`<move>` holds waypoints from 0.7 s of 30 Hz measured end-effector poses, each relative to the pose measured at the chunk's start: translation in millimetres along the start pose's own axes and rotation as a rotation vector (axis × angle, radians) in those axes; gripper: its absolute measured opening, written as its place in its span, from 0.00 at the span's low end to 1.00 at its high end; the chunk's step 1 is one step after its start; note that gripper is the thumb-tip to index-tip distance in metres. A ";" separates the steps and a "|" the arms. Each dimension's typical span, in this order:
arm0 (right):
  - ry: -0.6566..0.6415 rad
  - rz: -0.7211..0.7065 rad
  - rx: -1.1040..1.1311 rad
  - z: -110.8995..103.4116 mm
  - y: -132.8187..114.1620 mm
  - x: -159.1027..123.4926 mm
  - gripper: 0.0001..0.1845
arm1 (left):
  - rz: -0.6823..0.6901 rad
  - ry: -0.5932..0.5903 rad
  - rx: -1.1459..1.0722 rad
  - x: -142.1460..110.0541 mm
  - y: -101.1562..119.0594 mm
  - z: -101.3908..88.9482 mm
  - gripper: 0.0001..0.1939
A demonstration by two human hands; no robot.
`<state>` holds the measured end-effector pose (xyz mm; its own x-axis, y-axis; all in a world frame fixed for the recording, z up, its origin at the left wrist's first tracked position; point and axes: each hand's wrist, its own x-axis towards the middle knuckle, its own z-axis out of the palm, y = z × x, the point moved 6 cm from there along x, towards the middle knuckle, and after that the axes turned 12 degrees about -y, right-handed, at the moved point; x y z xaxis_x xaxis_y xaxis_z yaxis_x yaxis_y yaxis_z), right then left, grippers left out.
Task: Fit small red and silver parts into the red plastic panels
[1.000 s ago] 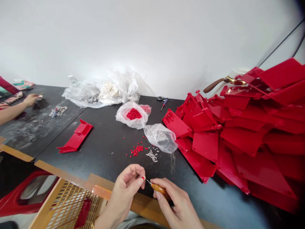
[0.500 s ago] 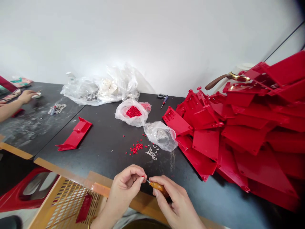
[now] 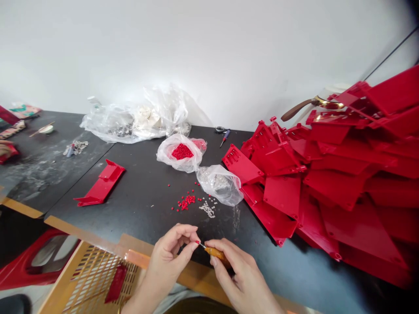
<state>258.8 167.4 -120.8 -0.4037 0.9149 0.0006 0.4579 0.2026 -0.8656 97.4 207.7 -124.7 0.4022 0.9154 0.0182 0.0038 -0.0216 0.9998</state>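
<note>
Gone from the far left edge is the co-worker's hand, seen there a moment before, leaving a small white bowl and a thin stick on the far table. The person's left hand is closed to a narrow pinch, its thumb and forefinger holding a tiny red bead. The right hand grips an orange-handled awl, its fingers wrapped around the handle and its thin metal tip reaching to the bead, touching it or just beside it; at this size I cannot tell which. Both hands work at the near edge of a black worktable, to the left of a towering heap of glossy red moulded plastic panels. A clear bag of silver rings rests against the heap's left side, and just beyond that bag sits an open plastic bag of red beads. Loose red beads and silver rings lie scattered on the table, left of the heap. Farther left, one red panel lies alone. A small screwdriver lies just beyond the heap's left end, and a yellow slatted crate with a red piece inside stands well left of the heap, below the table's edge.
</note>
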 end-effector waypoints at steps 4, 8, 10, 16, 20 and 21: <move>-0.006 -0.002 -0.008 0.8 0.7 -0.6 0.14 | 0.039 -0.015 0.040 -0.9 1.2 0.4 0.15; -0.001 -0.015 -0.002 3.8 0.1 0.9 0.14 | -0.026 -0.018 0.009 -3.9 -5.7 3.8 0.18; 0.001 -0.022 0.011 6.4 0.4 1.6 0.13 | -0.059 -0.013 -0.009 -5.4 -10.1 5.8 0.18; 0.148 0.007 0.134 -1.4 11.9 -6.7 0.12 | -0.132 -0.014 0.111 -5.3 -7.5 10.0 0.17; 0.224 0.123 0.367 -11.8 33.3 -18.0 0.11 | -0.066 -0.052 0.132 -21.5 17.6 22.3 0.09; 0.240 0.150 0.423 -13.3 39.1 -20.5 0.12 | -0.049 -0.058 0.102 -29.1 23.1 25.3 0.09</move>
<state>295.5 161.3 -148.0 -0.1416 0.9876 -0.0674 0.1157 -0.0511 -0.9920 108.9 170.4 -102.5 0.4517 0.8915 -0.0342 0.1167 -0.0210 0.9929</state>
